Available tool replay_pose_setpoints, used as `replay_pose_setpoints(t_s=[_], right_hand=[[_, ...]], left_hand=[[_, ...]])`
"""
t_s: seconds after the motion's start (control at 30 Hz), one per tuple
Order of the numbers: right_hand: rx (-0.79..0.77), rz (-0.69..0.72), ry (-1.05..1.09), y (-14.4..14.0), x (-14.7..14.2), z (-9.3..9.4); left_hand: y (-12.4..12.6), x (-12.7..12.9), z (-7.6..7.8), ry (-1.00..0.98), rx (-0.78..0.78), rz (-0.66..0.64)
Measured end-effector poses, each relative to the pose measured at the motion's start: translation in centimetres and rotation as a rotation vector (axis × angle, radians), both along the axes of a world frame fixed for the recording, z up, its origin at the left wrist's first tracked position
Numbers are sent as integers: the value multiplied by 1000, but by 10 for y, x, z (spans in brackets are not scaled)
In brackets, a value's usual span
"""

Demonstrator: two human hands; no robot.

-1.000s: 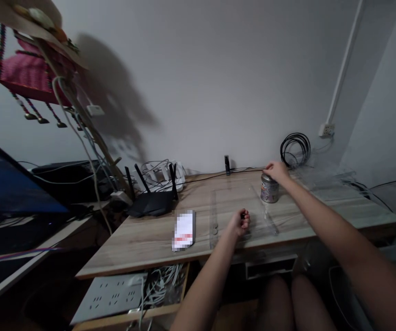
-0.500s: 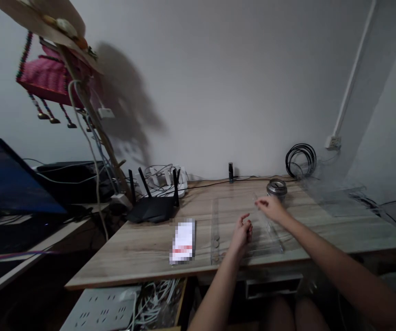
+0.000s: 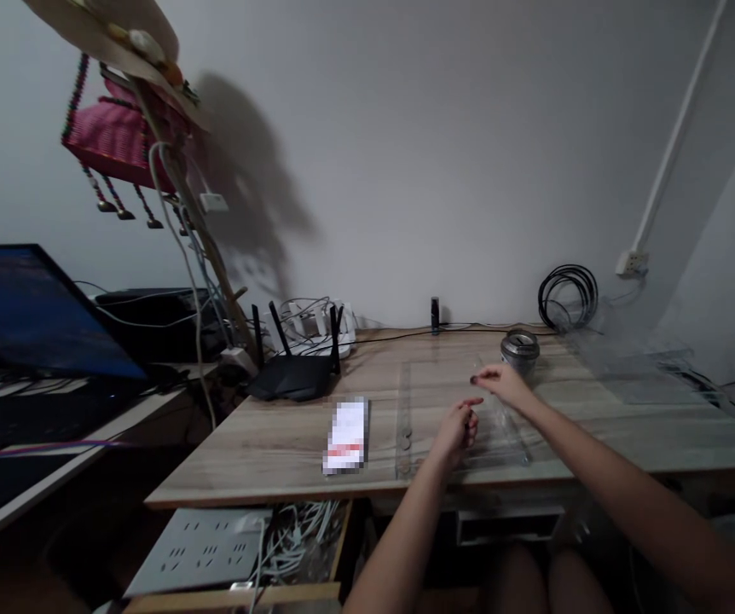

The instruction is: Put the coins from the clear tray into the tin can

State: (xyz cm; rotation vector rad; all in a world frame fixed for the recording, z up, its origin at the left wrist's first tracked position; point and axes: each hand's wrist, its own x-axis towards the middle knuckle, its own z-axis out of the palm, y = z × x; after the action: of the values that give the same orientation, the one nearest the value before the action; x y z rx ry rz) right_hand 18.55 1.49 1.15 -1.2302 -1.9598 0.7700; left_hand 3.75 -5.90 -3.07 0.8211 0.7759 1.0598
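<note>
Left hand: reaching forward over the desk, fingers loosely curled, holding nothing visible. Right hand: hovering just beyond it, palm down, fingers half-spread, gripping nothing. Clear tray: lying directly beneath both hands. Tin can: standing just past the right fingertips, apart.

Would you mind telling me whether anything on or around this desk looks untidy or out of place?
Yes: a tangle of white cables spills beside a grey power strip under the wooden desk. A straw hat and pink bag hang tilted at upper left.
</note>
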Motion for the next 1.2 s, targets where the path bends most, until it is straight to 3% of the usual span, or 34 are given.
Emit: replay_pose_setpoints(t_s=[0.1, 0.2, 0.37, 0.63, 0.73, 0.8, 0.87, 0.93, 1.03, 1.1, 1.2], right_hand=[[160, -369, -177, 24, 34, 40], [165, -659, -494, 43, 59, 70], [66, -753, -679, 54, 57, 77], [31, -854, -730, 53, 50, 79], [255, -749, -636, 28, 37, 68], [331, -468, -492, 3, 20, 49], [207, -57, -324, -20, 2, 23], [73, 181, -134, -36, -14, -1], [-75, 244, 96, -42, -25, -22], [-168, 240, 173, -39, -26, -22], [-281, 226, 124, -35, -23, -15]], left_hand=[[4, -2, -2, -34, -145, 43], [5, -4, -2, -55, -186, 70], [2, -1, -4, 53, -4, 87], [2, 7, -8, 189, 209, 145], [2, 7, -7, 170, 252, 172], [2, 7, -6, 119, 265, 194], [1, 7, -5, 71, 252, 201], [0, 6, -4, 39, 207, 189], [-2, 4, -1, 0, 122, 170], [-3, 2, 1, -27, 83, 156], [-3, 0, 3, -48, 31, 109]])
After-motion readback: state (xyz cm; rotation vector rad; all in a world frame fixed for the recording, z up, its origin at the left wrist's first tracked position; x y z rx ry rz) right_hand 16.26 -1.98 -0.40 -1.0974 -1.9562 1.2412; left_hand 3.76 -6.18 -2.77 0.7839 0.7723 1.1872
